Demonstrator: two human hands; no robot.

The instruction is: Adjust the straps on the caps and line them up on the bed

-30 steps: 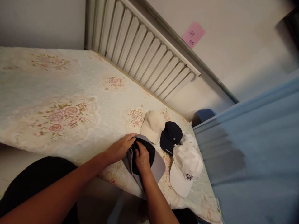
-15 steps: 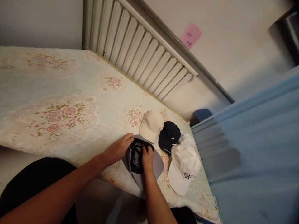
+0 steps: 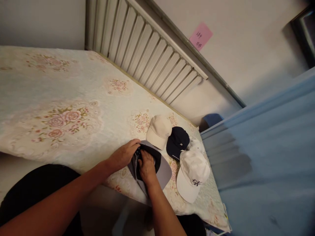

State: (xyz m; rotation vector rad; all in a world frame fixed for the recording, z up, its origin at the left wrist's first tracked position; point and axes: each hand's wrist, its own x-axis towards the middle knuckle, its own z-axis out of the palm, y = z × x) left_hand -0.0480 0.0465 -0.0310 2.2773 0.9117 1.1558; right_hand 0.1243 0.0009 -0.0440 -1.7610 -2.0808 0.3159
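A grey cap (image 3: pixel 163 170) with a black inside lies upside down at the near edge of a floral mattress (image 3: pixel 61 98). My left hand (image 3: pixel 124 154) grips the cap's rim on its left side, fingers curled over the edge. Inside the black lining, my right hand (image 3: pixel 147 167) presses down with bent fingers. Just beyond lie a beige cap (image 3: pixel 158 131), a navy cap (image 3: pixel 177 141) and a white cap (image 3: pixel 192 175) with a dark logo.
A white slatted headboard (image 3: pixel 152 52) leans along the wall behind the mattress. A pink note (image 3: pixel 200 36) is stuck on the wall. A blue curtain (image 3: pixel 265 157) hangs at the right. A blue object (image 3: pixel 211 119) sits in the gap beside the bed.
My right hand has shifted left and deeper into the cap's black lining. My left hand keeps its hold on the rim. The other caps have not moved.
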